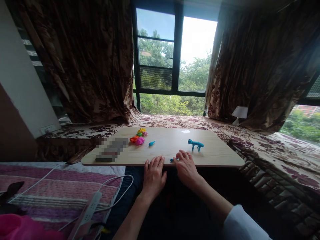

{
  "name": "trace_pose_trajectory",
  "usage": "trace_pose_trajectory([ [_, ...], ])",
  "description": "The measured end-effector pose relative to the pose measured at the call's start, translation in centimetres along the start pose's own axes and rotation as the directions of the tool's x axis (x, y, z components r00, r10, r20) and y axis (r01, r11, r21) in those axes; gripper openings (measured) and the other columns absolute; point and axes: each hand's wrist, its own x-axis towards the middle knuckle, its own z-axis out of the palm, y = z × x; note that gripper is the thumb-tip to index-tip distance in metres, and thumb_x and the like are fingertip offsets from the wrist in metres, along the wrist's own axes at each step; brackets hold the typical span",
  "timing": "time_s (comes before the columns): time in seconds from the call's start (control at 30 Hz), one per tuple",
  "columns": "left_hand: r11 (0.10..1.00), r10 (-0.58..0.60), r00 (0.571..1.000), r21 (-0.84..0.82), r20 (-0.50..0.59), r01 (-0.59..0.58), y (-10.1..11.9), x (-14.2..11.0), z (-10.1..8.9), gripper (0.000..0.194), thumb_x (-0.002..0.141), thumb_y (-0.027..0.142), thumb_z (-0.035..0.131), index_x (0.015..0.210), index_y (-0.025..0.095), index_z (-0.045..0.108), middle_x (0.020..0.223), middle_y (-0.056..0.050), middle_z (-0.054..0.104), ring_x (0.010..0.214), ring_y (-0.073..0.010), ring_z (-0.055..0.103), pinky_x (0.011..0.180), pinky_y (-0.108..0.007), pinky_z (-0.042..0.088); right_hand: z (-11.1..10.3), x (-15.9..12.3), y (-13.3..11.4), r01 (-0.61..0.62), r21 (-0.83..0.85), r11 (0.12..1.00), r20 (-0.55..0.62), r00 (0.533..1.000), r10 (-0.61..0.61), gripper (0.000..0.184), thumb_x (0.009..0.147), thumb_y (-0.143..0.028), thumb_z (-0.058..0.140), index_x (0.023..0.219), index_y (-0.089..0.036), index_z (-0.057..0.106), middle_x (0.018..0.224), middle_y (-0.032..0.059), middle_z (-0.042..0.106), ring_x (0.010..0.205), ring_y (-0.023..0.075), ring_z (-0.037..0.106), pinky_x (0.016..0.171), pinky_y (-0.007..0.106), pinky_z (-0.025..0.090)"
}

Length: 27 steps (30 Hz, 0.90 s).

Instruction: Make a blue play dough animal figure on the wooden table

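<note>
My left hand (153, 175) rests with its fingers flat on the near edge of a light wooden table (220, 156), holding nothing. My right hand (186, 166) lies beside it, fingers curled over a small piece of blue clay (172, 160) that peeks out at the fingertips. A blue clay animal figure (195, 144) stands upright on the table, beyond my right hand. A short blue clay piece (151, 143) lies near the table's middle. Lumps of coloured clay (138, 136), pink, orange, yellow and green, are heaped at the back left.
A blurred dark object (111, 150) lies on the table's left part. A white power strip (87, 213) and cables lie on a striped blanket (50, 186) at lower left. Patterned curtains (87, 60) frame a window (175, 56); a small white lamp (239, 114) stands on the window ledge.
</note>
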Motion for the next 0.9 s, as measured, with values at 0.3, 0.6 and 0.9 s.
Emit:
trace_pose_trajectory([
  [0.3,0.990,-0.061,0.998,-0.123,0.025,0.064,0.8,3.4,0.9,0.026,0.081,0.030,0.050,0.104,0.028,0.062,0.102,-0.002,0.063,0.100,-0.0205,0.051,0.097,-0.043,0.028,-0.2,0.7,0.5,-0.001,0.041,0.999,-0.003,1.000,0.001,0.027,0.084,-0.018,0.041,0.104,-0.019,0.060,0.106,0.0113,0.054,0.111,0.0243,0.037,0.097,0.039,0.020],
  [0.6,0.983,-0.081,0.997,-0.162,0.009,0.081,0.8,4.2,1.2,0.019,0.080,0.025,0.051,0.091,0.027,0.067,0.091,-0.002,0.063,0.093,-0.0194,0.052,0.093,-0.040,0.029,-1.0,0.5,2.4,0.008,0.055,0.998,0.001,1.000,-0.008,0.030,0.077,-0.012,0.046,0.101,-0.023,0.061,0.105,0.0072,0.053,0.107,0.0223,0.039,0.095,0.038,0.020],
  [0.9,0.981,-0.075,0.997,-0.182,-0.006,0.073,0.3,4.2,1.7,0.018,0.080,0.026,0.053,0.089,0.027,0.068,0.089,-0.003,0.062,0.092,-0.0198,0.053,0.091,-0.039,0.031,0.2,1.4,2.0,0.028,0.022,0.999,0.020,0.999,-0.028,0.033,0.080,-0.015,0.042,0.107,-0.020,0.060,0.116,0.0104,0.051,0.123,0.0256,0.027,0.101,0.042,0.013],
])
